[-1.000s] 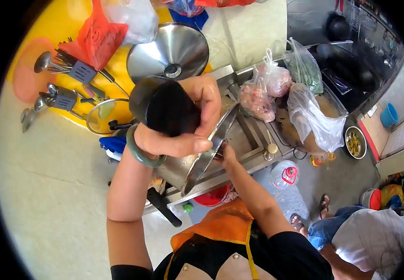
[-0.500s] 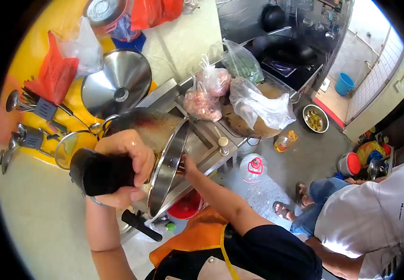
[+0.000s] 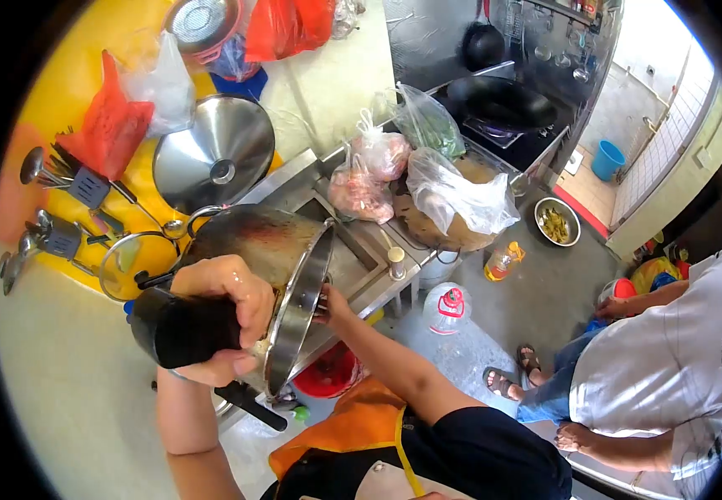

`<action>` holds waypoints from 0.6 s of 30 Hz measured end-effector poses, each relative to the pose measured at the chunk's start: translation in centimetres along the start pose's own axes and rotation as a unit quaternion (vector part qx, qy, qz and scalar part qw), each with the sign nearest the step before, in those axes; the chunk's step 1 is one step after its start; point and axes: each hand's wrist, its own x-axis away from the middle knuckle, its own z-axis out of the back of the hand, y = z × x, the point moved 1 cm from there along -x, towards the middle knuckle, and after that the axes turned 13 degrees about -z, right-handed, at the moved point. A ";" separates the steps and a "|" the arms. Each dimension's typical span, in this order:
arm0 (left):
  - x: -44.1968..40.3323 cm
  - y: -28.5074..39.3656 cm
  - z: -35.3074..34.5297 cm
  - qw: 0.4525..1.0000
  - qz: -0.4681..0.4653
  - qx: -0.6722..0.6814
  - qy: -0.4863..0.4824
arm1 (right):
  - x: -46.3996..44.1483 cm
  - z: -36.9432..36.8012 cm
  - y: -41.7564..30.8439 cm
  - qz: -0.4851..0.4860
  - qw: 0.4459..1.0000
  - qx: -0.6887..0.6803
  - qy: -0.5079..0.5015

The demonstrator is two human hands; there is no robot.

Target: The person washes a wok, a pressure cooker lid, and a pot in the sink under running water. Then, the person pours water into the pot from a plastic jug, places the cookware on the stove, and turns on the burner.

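A large metal pot (image 3: 240,237) is tipped on its side at the steel sink counter, its mouth facing right and down. My left hand (image 3: 232,304), fingers curled and thumb below, grips the pot's near side by the rim. A black device (image 3: 190,333) strapped at my left wrist hides part of this hold. My right hand (image 3: 332,306) is at the far edge of the pot's mouth. Its fingers are largely hidden by the rim. A black handle (image 3: 253,406) sticks out under the pot.
A conical steel lid (image 3: 215,154) and utensil holders (image 3: 61,242) stand at the left. Bagged meat (image 3: 361,193) lies beyond the sink. On the floor are a red basin (image 3: 328,371), a water jug (image 3: 446,308), an oil bottle (image 3: 503,262) and a food bowl (image 3: 557,222). Another person (image 3: 661,358) is at the right.
The view has shifted slightly. My hands and the tilted pot keep nearly the same position. The other person has shifted, and more of their arms shows, one hand near the red-and-white container.
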 end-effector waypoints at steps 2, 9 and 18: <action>0.2 0.4 0.0 1.000 -0.003 0.003 -0.004 | 0.8 -0.2 0.0 0.002 1.000 0.006 -0.006; 0.7 1.5 0.0 0.999 -0.031 -0.004 0.030 | 0.8 -0.2 0.2 -0.025 0.999 0.040 -0.018; -0.3 0.9 0.9 0.994 -0.057 -0.006 0.094 | 0.9 0.7 -1.0 -0.047 0.997 0.066 -0.018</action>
